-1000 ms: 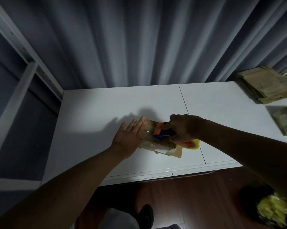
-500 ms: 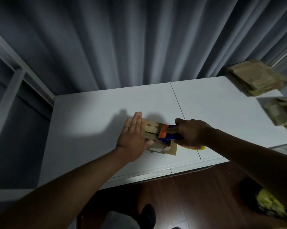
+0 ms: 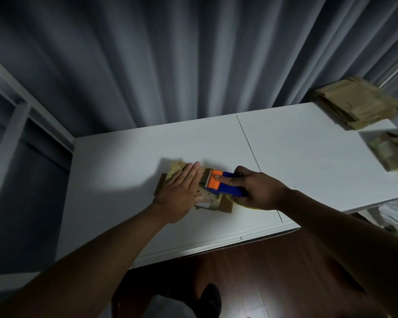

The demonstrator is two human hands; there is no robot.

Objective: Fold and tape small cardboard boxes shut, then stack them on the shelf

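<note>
Head view looks down on a white table [image 3: 296, 157] standing against grey curtains [image 3: 193, 53]. A small cardboard box [image 3: 214, 199], flattened and brown, lies on the table near its front edge, a little left of the seam that runs across the tabletop. A glossy strip of tape already shows on the end of the box farthest from the seam.

The left hand [image 3: 182, 191] lies flat on the box with its fingers straight and together, pressing the cardboard down; it grips nothing. The right hand [image 3: 255, 191] is wrapped around the blue handle of a tape dispenser [image 3: 223, 185], with the forefinger stretched along the top onto the orange head. The dispenser's toothed edge sits on the box, just beside the left hand's fingertips. A bit of yellow shows under the right hand; I cannot tell what it is.

At the far right corner of the table, well apart from the box, sits a stack of flat cardboard blanks [image 3: 358, 102]. A second pile of cardboard [image 3: 393, 150] lies at the right edge, nearer the front. Left of the table stands a pale shelf frame [image 3: 12, 125]. Below the table's front edge the floor is dark wood [image 3: 273, 271], and a dark shoe [image 3: 210, 299] shows there.
</note>
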